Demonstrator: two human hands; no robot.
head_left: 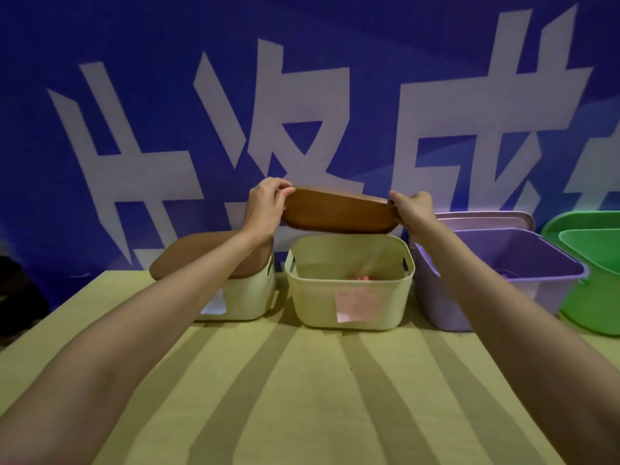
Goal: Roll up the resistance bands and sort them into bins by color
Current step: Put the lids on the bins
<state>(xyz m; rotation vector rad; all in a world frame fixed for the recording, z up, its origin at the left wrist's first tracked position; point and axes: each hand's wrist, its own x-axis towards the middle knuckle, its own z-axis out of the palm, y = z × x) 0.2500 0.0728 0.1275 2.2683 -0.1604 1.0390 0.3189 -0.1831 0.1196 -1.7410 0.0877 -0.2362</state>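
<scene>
Brown wooden lid (339, 211) held up over the middle cream bin (349, 283), one hand at each end.

Leftmost on the striped yellow-green tablecloth (302, 397): a cream bin (248, 297) capped by its own brown lid (201, 255), a white label (214, 305) on the front. Next, left hand (265, 206) pinching the raised lid's left edge, thumb above and fingers beneath. Under that lid, the open middle bin with a pink label (355, 302) on its front and something pink (360, 277) inside, likely a rolled band, too blurred to confirm. Then right hand (414, 209) curled around the lid's right edge. Further right, an open purple bin (503, 280) with a lilac lid (486, 219) propped behind it, then a green bin (590, 270) at the frame edge. Behind everything, a blue banner (302, 95) with large white characters.
</scene>
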